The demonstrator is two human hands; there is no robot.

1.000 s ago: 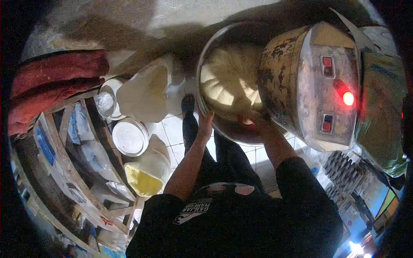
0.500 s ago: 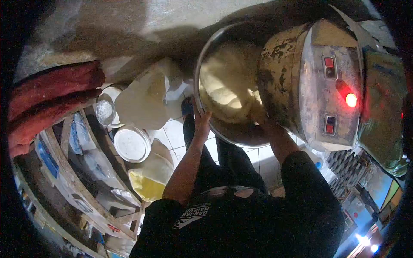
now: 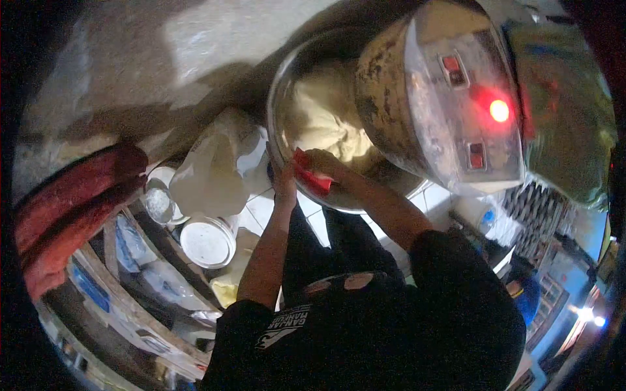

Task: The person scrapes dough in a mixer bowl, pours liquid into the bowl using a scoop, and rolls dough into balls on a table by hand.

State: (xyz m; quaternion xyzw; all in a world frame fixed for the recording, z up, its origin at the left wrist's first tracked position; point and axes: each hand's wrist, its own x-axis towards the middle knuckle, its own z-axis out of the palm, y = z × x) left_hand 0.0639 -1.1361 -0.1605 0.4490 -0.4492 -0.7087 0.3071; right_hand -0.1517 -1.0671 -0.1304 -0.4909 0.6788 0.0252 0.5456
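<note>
Right hand (image 3: 324, 163) shifted leftward, closed around flat red scraper-like piece (image 3: 320, 182); left hand (image 3: 285, 181) clamps rim of round silver metal bowl (image 3: 278, 107), presumably steadying it.

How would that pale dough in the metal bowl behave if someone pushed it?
The dough would probably give softly, judging by its folded, lumpy surface. It may be heavy, since it spreads across much of the metal bowl.

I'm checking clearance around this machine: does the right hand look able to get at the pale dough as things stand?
Probably yes: the right hand, with a red object, is at the near side of the bowl, and the nearest pale dough looks unobstructed. The machine overhangs the right side.
</note>
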